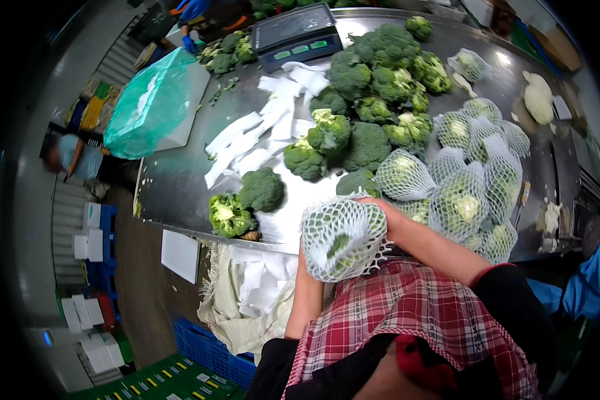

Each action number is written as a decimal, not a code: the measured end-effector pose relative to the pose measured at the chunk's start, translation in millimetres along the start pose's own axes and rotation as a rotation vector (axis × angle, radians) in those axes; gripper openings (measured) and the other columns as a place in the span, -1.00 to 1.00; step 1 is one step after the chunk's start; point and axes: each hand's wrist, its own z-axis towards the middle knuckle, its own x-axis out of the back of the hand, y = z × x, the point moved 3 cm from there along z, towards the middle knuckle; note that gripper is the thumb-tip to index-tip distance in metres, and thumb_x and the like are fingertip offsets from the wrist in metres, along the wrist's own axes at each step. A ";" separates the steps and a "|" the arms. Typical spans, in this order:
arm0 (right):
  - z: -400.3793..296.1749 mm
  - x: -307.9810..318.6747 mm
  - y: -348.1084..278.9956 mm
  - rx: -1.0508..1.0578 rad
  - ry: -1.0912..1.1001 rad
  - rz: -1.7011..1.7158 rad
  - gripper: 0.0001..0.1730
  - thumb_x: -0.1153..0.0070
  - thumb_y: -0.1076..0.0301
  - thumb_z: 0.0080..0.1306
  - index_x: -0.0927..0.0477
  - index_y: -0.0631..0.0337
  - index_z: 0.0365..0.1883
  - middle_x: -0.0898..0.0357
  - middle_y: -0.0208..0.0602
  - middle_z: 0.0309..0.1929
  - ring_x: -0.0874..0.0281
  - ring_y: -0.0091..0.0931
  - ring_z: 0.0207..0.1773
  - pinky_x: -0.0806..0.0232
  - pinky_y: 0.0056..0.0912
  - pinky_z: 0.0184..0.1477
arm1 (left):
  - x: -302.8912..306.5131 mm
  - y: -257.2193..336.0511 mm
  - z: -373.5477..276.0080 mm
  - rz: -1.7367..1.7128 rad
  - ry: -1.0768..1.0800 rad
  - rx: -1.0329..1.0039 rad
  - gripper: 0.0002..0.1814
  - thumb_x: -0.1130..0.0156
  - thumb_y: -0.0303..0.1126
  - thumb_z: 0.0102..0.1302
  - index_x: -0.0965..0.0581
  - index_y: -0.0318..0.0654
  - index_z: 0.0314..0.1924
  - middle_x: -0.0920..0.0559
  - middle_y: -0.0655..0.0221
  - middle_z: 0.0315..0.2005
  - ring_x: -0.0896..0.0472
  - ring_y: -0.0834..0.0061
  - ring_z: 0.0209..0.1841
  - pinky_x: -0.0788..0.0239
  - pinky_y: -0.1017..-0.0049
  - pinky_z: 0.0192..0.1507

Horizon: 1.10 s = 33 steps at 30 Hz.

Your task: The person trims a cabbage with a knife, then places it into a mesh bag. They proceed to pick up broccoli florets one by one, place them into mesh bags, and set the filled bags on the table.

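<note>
Just above the table's front edge, a head of broccoli in a white foam mesh sleeve (344, 239) is held between my two hands. My right hand (391, 220) grips the sleeve's far right side. My left hand (307, 267) is on its left side, mostly hidden by the mesh. Through the sleeve's mouth a bit of dark green shows. Sleeved broccoli heads (462, 195) lie piled right of my right hand. Bare broccoli heads (367, 140) are heaped beyond my hands, with a single head (261, 189) to the left. Flattened white foam sleeves (267, 127) lie left of the heap.
A digital scale (297, 35) stands at the back of the steel table (172, 182). A green-lined foam box (192, 105) sits at the left edge. Below the front edge hang a woven sack (220, 305) and a blue crate (200, 340). A blue-gloved co-worker's hand (188, 44) is behind.
</note>
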 end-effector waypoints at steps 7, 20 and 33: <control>-54.7 9.6 13.0 0.032 -0.093 0.273 -0.65 0.31 0.19 0.38 -0.43 0.24 -0.12 -0.52 -0.11 -0.29 -0.20 -0.69 -0.72 0.10 -0.70 -0.80 | 3.1 -26.7 2.4 0.501 0.023 -0.195 -0.57 0.09 -0.21 0.34 -0.35 -0.22 0.15 -0.52 0.28 -0.07 -0.53 0.40 -0.08 -0.37 0.36 -0.10; -125.6 10.4 -29.5 0.272 0.460 -1.112 -0.46 -0.20 0.09 0.15 -0.45 0.25 0.01 -0.48 -0.19 -0.15 -0.45 -0.59 -0.47 -0.32 -0.55 -0.46 | -44.0 -8.0 23.9 1.166 -0.145 -0.667 -0.43 -0.45 -0.52 -0.10 -0.48 -0.25 0.00 -0.45 0.41 -0.23 -0.42 0.63 -0.28 -0.33 0.69 -0.46; -79.0 -3.4 -55.7 1.004 0.709 -1.571 -0.54 -0.24 0.13 0.09 -0.52 0.12 -0.07 -0.43 -0.12 -0.07 -0.40 -0.22 -0.03 -0.27 -0.18 -0.01 | -72.2 -10.9 39.4 1.144 -0.231 -0.610 -0.62 -0.33 -0.41 0.11 -0.51 -0.26 -0.05 -0.53 0.42 -0.26 -0.40 0.62 -0.33 -0.31 0.65 -0.33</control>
